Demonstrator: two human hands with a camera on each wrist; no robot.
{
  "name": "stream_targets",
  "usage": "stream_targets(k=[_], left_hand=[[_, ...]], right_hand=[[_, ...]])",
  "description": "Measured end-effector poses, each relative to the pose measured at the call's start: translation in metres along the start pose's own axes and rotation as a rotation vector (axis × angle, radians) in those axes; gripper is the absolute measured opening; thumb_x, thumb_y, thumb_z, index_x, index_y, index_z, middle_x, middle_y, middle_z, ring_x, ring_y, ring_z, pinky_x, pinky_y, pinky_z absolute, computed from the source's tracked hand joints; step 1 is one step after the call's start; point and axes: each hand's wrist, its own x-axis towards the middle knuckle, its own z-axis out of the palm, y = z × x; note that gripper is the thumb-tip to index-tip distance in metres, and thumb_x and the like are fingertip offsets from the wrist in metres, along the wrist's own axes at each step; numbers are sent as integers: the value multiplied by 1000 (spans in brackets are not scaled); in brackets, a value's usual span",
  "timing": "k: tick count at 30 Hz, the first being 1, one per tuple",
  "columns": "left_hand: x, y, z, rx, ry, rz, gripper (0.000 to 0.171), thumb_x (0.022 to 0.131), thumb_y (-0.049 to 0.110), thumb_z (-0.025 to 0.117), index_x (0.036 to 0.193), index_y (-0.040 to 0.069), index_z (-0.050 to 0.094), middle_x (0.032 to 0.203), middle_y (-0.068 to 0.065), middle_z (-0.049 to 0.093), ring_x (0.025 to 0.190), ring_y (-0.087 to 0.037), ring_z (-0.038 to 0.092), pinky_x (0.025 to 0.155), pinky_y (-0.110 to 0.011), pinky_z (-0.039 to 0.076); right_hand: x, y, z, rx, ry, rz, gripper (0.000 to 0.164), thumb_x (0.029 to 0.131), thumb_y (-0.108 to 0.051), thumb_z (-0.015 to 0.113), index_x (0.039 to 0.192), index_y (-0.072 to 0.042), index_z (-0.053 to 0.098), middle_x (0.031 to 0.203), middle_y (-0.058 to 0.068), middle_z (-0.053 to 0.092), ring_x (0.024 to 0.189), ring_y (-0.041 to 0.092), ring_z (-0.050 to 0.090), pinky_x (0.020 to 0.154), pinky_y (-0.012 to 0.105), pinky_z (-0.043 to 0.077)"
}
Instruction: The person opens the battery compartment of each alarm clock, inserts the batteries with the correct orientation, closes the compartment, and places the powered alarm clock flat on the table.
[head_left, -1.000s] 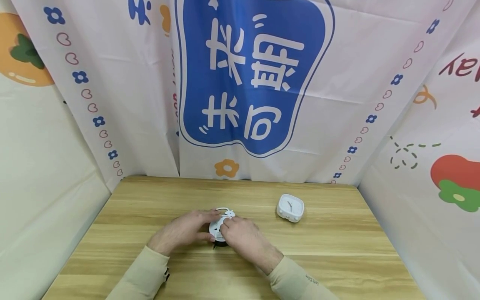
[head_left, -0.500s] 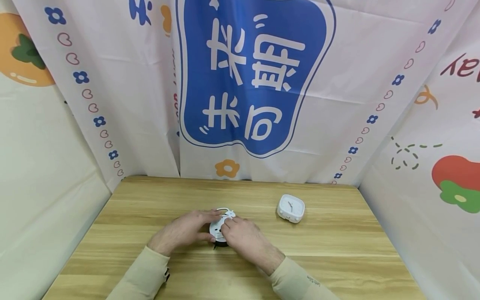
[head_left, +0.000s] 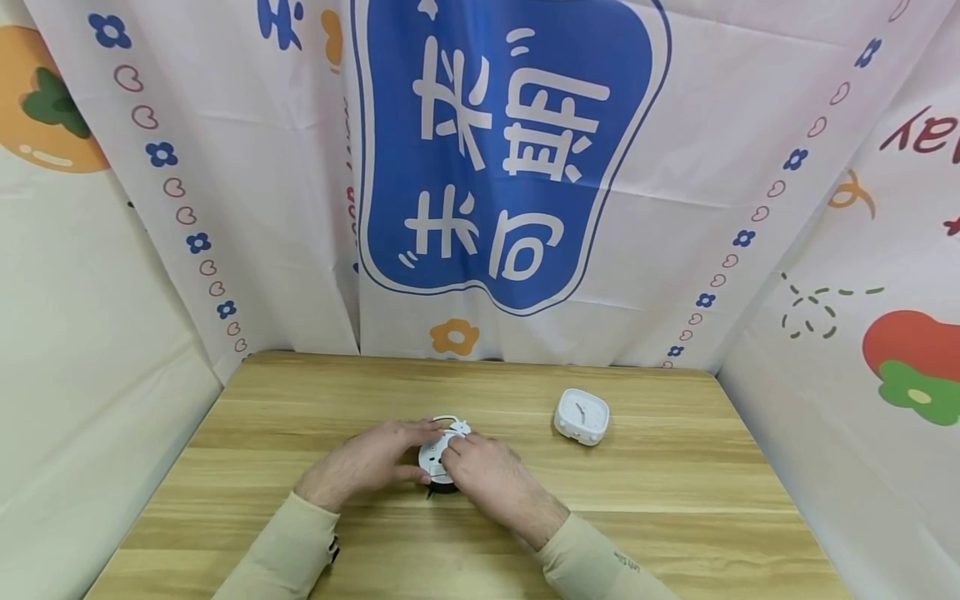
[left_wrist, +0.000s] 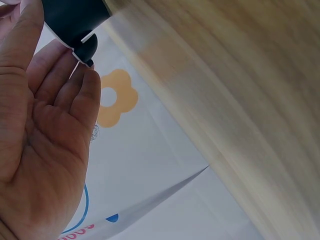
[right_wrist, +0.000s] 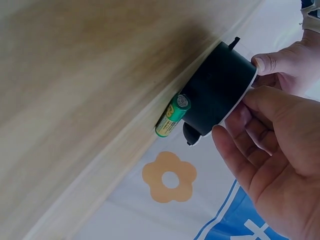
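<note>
An alarm clock (head_left: 433, 454) lies face down on the table, its white back up. The right wrist view shows its dark round body (right_wrist: 217, 82) with a small foot sticking out. My left hand (head_left: 375, 457) holds the clock's left side, thumb at the near edge and fingers at the far edge. My right hand (head_left: 487, 473) bends its fingers over the right part of the back, fingertips right at the white rim; what the thumb and forefinger work on is hidden. A green battery (right_wrist: 172, 116) stands close beside the clock body in the right wrist view.
A second clock, white and squarish (head_left: 582, 417), lies face up to the right, beyond my right hand. The wooden table (head_left: 660, 500) is bounded at the back and sides by printed cloth (head_left: 660, 275).
</note>
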Motion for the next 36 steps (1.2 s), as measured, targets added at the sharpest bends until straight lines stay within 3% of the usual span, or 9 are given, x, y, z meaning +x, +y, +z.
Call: stream_targets(k=[13, 21, 26, 30, 36], left_hand=[[-1, -1, 1, -1, -5, -6, 71, 102, 29, 93, 165, 9, 68, 178, -12, 60, 163, -41, 62, 131, -60, 57], [-1, 0, 1, 6, 7, 20, 68, 103, 31, 92, 164, 10, 69, 177, -14, 62, 161, -42, 64, 129, -59, 58], [-1, 0, 1, 5, 1, 3, 70, 103, 31, 92, 165, 10, 68, 178, -13, 61, 162, -42, 63, 130, -59, 58], [-1, 0, 1, 11, -5, -8, 69, 102, 30, 92, 164, 11, 69, 178, -12, 61, 162, -42, 63, 130, -60, 58], [-1, 0, 1, 13, -4, -4, 67, 101, 29, 92, 162, 9, 71, 176, -13, 62, 160, -41, 65, 128, -59, 60]], right_hand=[[6, 4, -5, 45, -61, -1, 10, 101, -21, 89, 110, -27, 88, 109, -13, 84, 96, 9, 79, 73, 23, 70], [9, 5, -1, 189, -73, 74, 8, 103, -27, 91, 99, -29, 84, 104, -15, 83, 91, 7, 77, 70, 22, 67], [6, 8, -6, 184, -84, 33, 10, 100, -21, 90, 97, -30, 87, 100, -16, 81, 88, 8, 76, 68, 23, 66], [-1, 15, -19, 262, -159, -9, 21, 98, -16, 90, 110, -33, 92, 109, -15, 81, 97, 7, 78, 73, 24, 68], [-11, 17, -30, 343, -252, -27, 30, 103, -20, 89, 132, -29, 90, 133, -11, 79, 119, 8, 78, 93, 28, 71]])
